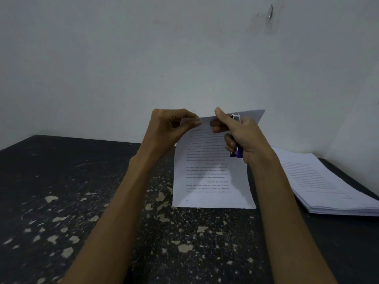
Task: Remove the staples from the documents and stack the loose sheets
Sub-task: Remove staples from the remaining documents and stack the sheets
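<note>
Two hands pinch the paper (213, 181) up top, left hand (170, 126) and right hand (246, 136) (which grips a purple tool (239, 153) too). A hard tug could rip it.

A document (211, 177) is held upright over the table (82, 191), at the middle of the view. The left hand (172, 126) pinches its top corner at eleven o'clock. The right hand (242, 134) pinches the top edge at one o'clock and holds a stapler (239, 152) against its palm, in front of the sheet. A stack of loose sheets (328, 185) lies on the table at four o'clock from the document. The wall (143, 58) stands behind, at twelve o'clock.
</note>
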